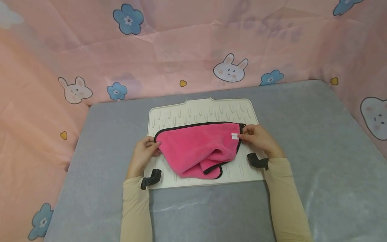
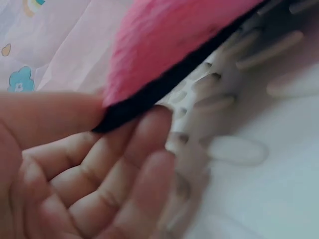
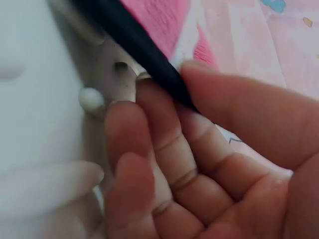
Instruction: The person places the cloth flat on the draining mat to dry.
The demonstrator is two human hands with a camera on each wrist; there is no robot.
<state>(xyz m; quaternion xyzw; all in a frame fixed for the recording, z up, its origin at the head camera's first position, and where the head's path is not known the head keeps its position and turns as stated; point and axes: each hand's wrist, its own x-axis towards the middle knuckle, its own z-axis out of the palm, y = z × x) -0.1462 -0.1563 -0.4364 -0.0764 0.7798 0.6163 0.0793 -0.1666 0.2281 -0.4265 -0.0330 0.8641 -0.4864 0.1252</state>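
A pink cloth (image 1: 193,144) with black edging, apparently a towel, is held by its two upper corners above a cream ribbed mat (image 1: 169,116). My left hand (image 1: 143,154) pinches the left corner between thumb and fingers; the left wrist view shows the black edge (image 2: 132,107) in that pinch. The right hand (image 1: 260,137) pinches the other corner beside a small white label (image 1: 234,136), its thumb over the label's edge. In the right wrist view the black edging (image 3: 149,59) runs between thumb and fingertips. The cloth's lower part is bunched, with one corner folded over.
The mat lies on a grey covered table (image 1: 305,134). Behind and beside it hangs a pink curtain (image 1: 181,43) printed with rabbits and flowers. Black wrist mounts (image 1: 151,179) jut out from both sleeves over the mat.
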